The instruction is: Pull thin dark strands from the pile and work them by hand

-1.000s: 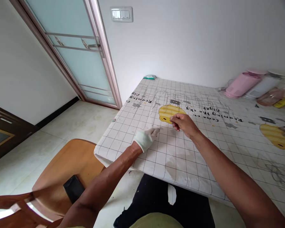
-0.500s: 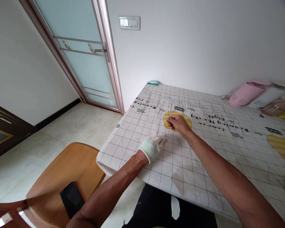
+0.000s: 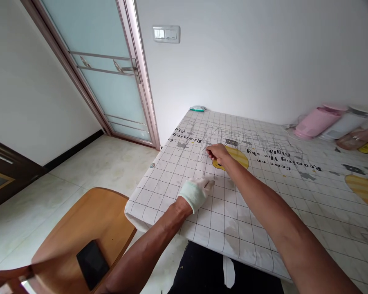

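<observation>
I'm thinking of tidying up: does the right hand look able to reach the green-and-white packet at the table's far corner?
Probably yes: the tablecloth runs from the right hand to the packet with no visible obstacle, though getting there would likely take a longer stretch.

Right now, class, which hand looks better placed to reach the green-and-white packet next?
Probably the right hand: it is nearer the packet, while the gloved left hand lies closer to the near edge of the tablecloth.
</observation>
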Motion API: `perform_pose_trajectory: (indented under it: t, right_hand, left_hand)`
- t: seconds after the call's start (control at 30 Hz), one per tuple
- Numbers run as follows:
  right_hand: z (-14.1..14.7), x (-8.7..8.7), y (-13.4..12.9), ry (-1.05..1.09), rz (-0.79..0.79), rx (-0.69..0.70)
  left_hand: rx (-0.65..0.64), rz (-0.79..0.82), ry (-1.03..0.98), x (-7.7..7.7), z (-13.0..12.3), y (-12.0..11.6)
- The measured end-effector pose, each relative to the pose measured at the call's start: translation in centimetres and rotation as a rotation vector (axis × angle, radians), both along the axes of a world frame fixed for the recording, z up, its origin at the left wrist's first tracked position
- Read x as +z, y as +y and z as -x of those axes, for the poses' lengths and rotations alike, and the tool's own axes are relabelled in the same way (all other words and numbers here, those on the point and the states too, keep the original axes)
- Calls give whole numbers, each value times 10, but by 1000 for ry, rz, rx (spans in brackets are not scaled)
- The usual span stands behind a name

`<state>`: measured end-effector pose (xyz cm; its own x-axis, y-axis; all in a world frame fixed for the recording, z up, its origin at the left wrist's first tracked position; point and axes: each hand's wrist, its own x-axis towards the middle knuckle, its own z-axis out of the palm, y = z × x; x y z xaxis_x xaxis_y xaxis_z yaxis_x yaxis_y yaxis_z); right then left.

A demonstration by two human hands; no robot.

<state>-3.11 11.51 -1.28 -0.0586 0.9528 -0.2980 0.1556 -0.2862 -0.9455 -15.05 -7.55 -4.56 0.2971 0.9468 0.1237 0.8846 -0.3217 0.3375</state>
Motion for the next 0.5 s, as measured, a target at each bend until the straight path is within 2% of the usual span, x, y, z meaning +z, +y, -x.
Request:
perform_pose_trajectory:
  t: [0.27,0.5]
  right_hand:
    - [-23,2,-6,82,-46,50]
    - [-10,5,-3,258,-40,130]
  left_hand:
    - [9,-18,-92,-6,-1,1]
    - [87,5,-70,-5,-3,2]
